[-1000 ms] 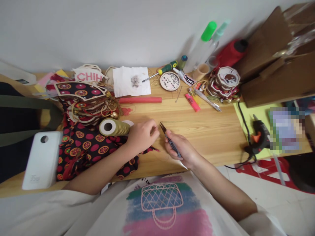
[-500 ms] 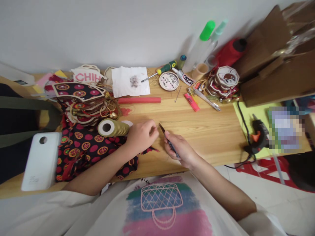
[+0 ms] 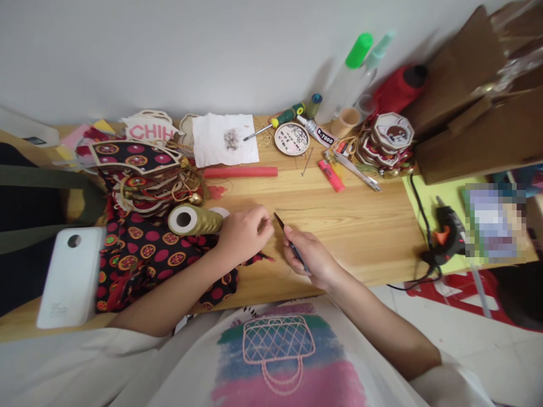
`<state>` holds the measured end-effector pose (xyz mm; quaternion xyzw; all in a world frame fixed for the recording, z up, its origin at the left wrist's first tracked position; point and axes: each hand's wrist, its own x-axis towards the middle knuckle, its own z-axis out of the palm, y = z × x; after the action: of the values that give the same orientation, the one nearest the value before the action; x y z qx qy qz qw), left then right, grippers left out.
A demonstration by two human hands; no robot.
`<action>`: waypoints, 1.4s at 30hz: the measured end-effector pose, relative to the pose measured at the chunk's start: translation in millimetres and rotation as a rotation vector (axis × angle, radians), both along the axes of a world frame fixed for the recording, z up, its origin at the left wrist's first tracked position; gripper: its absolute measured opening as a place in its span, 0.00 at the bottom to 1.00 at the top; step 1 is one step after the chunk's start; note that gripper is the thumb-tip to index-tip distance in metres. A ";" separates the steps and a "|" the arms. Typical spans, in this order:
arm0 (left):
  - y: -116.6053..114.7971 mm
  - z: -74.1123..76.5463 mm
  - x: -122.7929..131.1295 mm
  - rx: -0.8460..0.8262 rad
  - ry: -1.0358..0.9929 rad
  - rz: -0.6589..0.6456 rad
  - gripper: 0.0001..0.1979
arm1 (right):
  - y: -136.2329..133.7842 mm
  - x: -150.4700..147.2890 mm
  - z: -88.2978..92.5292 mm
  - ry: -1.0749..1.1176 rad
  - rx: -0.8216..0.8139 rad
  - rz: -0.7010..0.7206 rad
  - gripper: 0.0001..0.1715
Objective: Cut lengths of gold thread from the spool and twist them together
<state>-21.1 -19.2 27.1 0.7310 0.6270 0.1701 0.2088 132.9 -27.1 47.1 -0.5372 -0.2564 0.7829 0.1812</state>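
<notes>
My right hand (image 3: 311, 254) is closed around slim black tweezers (image 3: 298, 257), their pointed tip angled up and left toward my other hand. Across a small gap, my left hand (image 3: 246, 232) has its thumb and fingers pinched together; anything between them is too small to make out. Just behind its knuckles lies a roll of olive-gold ribbon (image 3: 197, 219). Under my left forearm spreads dark patterned cloth (image 3: 163, 240) with red and orange round motifs, and a frayed end shows near my left wrist.
Behind my hands lie a red stick (image 3: 241, 172), a screwdriver (image 3: 288, 115), a white cloth (image 3: 212, 141), a round wooden disc (image 3: 291, 139) and a red lighter (image 3: 331, 175). Patterned pieces (image 3: 136, 155) are stacked left, near a white power bank (image 3: 70, 282). A glue gun (image 3: 447, 234) lies right.
</notes>
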 end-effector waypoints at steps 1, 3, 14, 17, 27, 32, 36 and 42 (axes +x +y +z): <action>0.1 0.2 0.1 0.002 -0.002 -0.001 0.06 | 0.0 0.0 -0.2 0.002 -0.001 0.000 0.18; 0.1 0.1 0.3 0.003 -0.004 0.002 0.06 | 0.0 0.0 -0.2 0.001 0.001 -0.001 0.18; 0.8 -0.3 -0.1 -0.005 -0.001 0.003 0.05 | 1.1 -1.4 5.7 -0.028 0.005 0.017 0.19; 0.7 -0.2 0.1 -0.009 -0.004 0.002 0.05 | -0.3 -1.0 3.2 -0.022 0.013 0.011 0.19; 0.0 -0.5 -0.2 -0.010 -0.005 0.000 0.05 | -0.7 -0.5 1.4 -0.009 0.022 0.011 0.20; 0.4 0.2 -0.1 0.001 -0.006 -0.007 0.05 | -0.9 -0.2 0.1 -0.004 0.029 0.005 0.20; 0.4 0.4 0.0 0.005 -0.001 -0.004 0.05 | -1.2 -0.2 -0.7 -0.009 0.033 0.007 0.20; 0.3 -0.3 -0.5 -0.008 0.002 -0.004 0.05 | -1.7 -0.2 0.1 -0.018 0.043 0.003 0.21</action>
<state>-21.6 -18.9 26.8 0.7316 0.6263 0.1667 0.2114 132.7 -28.8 47.2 -0.5396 -0.2756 0.7727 0.1891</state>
